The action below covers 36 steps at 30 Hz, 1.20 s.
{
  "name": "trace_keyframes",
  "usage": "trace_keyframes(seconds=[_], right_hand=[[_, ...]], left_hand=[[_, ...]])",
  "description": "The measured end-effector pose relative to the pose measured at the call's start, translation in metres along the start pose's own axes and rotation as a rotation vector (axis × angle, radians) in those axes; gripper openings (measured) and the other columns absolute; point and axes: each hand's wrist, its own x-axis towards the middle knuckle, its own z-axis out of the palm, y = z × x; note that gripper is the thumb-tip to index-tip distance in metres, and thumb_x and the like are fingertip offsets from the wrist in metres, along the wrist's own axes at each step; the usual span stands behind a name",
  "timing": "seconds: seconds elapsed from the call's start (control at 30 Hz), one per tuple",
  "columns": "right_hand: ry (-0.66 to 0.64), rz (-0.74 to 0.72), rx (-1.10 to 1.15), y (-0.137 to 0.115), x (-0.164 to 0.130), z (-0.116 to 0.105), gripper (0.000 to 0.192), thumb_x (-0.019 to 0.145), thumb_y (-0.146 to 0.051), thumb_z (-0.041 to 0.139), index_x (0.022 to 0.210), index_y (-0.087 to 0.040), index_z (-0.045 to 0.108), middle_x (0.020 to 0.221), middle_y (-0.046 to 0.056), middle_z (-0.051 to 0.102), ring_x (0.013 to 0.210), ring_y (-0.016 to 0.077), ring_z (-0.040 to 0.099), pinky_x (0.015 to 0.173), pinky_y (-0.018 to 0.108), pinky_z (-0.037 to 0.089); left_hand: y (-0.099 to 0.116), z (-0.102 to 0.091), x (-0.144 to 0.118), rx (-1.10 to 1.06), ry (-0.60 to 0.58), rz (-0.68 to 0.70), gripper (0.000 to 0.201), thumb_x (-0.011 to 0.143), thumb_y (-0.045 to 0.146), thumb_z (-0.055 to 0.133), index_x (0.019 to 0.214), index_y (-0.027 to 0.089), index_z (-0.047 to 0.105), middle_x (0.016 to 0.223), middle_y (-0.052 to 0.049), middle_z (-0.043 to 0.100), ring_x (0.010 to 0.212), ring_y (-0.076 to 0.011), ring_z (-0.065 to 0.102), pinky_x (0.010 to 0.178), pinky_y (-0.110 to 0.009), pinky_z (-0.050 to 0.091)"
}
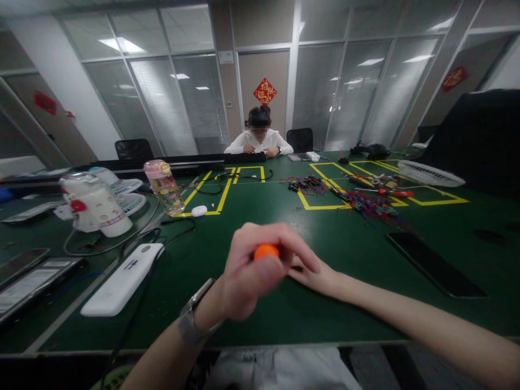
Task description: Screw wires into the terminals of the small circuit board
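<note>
My left hand (pixel 252 273), with a watch on its wrist, is closed around an orange, round-ended thing (pixel 267 252). Only its orange end shows between thumb and fingers; the rest is hidden in the grip, and the hand is slightly blurred. My right hand (pixel 319 277) is low over the green table (pixel 345 319), just right of the left hand and partly behind it. Its fingers draw together toward the left hand, with a small dark gap between them. The fingertips, and anything they hold, are hidden.
A black phone (pixel 434 264) lies right; a white flat case (pixel 124 279) and cable lie left. Bottles (pixel 164 187) stand back left, near an earbud case (pixel 199 211). Wire bundles (pixel 365 203) and a red-handled screwdriver (pixel 394 193) lie back right. A person (pixel 260 138) sits opposite.
</note>
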Motion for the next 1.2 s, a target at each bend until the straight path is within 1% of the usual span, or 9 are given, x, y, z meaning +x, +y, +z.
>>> trace_keyframes(seconds=[0.03, 0.07, 0.13, 0.23, 0.37, 0.53, 0.73, 1.07, 1.2], right_hand=[[0.002, -0.026, -0.003, 0.001, 0.0, 0.0, 0.023, 0.092, -0.028, 0.053, 0.101, -0.022, 0.073, 0.097, 0.008, 0.068, 0.091, 0.0188, 0.064, 0.081, 0.03, 0.054], [0.005, -0.058, -0.009, 0.002, 0.001, 0.001, 0.023, 0.092, -0.027, 0.053, 0.102, -0.021, 0.073, 0.097, 0.008, 0.068, 0.09, 0.0182, 0.064, 0.08, 0.03, 0.054], [0.018, -0.098, -0.014, 0.004, 0.001, 0.002, 0.022, 0.093, -0.026, 0.052, 0.1, -0.02, 0.073, 0.095, 0.008, 0.069, 0.088, 0.0174, 0.064, 0.078, 0.029, 0.054], [0.051, -0.127, -0.002, 0.008, 0.0, 0.005, 0.021, 0.093, -0.025, 0.052, 0.096, -0.019, 0.073, 0.093, 0.009, 0.071, 0.086, 0.0177, 0.065, 0.076, 0.029, 0.055], [0.082, -0.106, 0.04, 0.009, -0.001, 0.006, 0.018, 0.091, -0.027, 0.055, 0.091, -0.02, 0.072, 0.09, 0.008, 0.072, 0.084, 0.0178, 0.066, 0.076, 0.031, 0.055], [0.058, -0.032, 0.028, 0.007, -0.001, 0.004, 0.015, 0.09, -0.028, 0.057, 0.09, -0.02, 0.069, 0.088, 0.007, 0.07, 0.083, 0.0177, 0.065, 0.076, 0.03, 0.054], [0.049, 0.059, 0.015, 0.007, -0.001, 0.004, 0.007, 0.085, -0.024, 0.063, 0.09, -0.019, 0.065, 0.087, 0.005, 0.068, 0.08, 0.0173, 0.064, 0.074, 0.029, 0.053], [0.061, 0.062, 0.007, 0.006, 0.0, 0.005, 0.004, 0.083, -0.021, 0.064, 0.087, -0.02, 0.065, 0.085, 0.004, 0.068, 0.078, 0.0172, 0.064, 0.074, 0.029, 0.052], [0.053, 0.064, 0.008, 0.005, 0.0, 0.004, 0.007, 0.084, -0.02, 0.063, 0.09, -0.02, 0.065, 0.086, 0.004, 0.067, 0.08, 0.0174, 0.063, 0.074, 0.029, 0.052]], left_hand=[[-0.007, -0.001, 0.011, -0.147, 0.074, 0.02, 0.05, 0.086, 0.055, 0.046, 0.069, 0.013, 0.067, 0.044, 0.002, 0.036, 0.039, -0.0082, 0.031, 0.042, -0.022, 0.027], [-0.014, -0.003, 0.02, -0.294, 0.125, 0.002, 0.049, 0.087, 0.054, 0.043, 0.066, 0.014, 0.063, 0.041, 0.005, 0.03, 0.036, -0.0064, 0.024, 0.039, -0.02, 0.024], [-0.028, -0.008, 0.03, -0.456, 0.227, -0.081, 0.044, 0.089, 0.049, 0.042, 0.063, 0.015, 0.056, 0.041, 0.007, 0.024, 0.035, -0.0053, 0.018, 0.037, -0.017, 0.021], [-0.043, -0.018, 0.034, -0.537, 0.336, -0.105, 0.038, 0.088, 0.045, 0.047, 0.064, 0.016, 0.052, 0.042, 0.008, 0.026, 0.034, -0.0044, 0.018, 0.035, -0.014, 0.019], [-0.056, -0.021, 0.034, -0.517, 0.386, -0.109, 0.038, 0.087, 0.046, 0.049, 0.065, 0.016, 0.051, 0.042, 0.008, 0.028, 0.032, -0.0033, 0.02, 0.033, -0.013, 0.018], [-0.071, -0.014, 0.034, -0.464, 0.377, -0.156, 0.04, 0.087, 0.048, 0.049, 0.062, 0.016, 0.047, 0.041, 0.009, 0.03, 0.032, -0.0028, 0.019, 0.033, -0.013, 0.017], [-0.088, -0.008, 0.031, -0.433, 0.338, -0.148, 0.04, 0.088, 0.047, 0.047, 0.062, 0.016, 0.044, 0.042, 0.008, 0.033, 0.033, -0.003, 0.022, 0.034, -0.013, 0.019], [-0.093, -0.006, 0.032, -0.389, 0.332, -0.162, 0.041, 0.088, 0.05, 0.047, 0.063, 0.016, 0.043, 0.042, 0.008, 0.033, 0.033, -0.0026, 0.021, 0.034, -0.013, 0.018], [-0.092, -0.007, 0.034, -0.349, 0.268, -0.185, 0.037, 0.09, 0.047, 0.045, 0.068, 0.017, 0.044, 0.046, 0.008, 0.035, 0.035, -0.0031, 0.023, 0.036, -0.014, 0.02]])
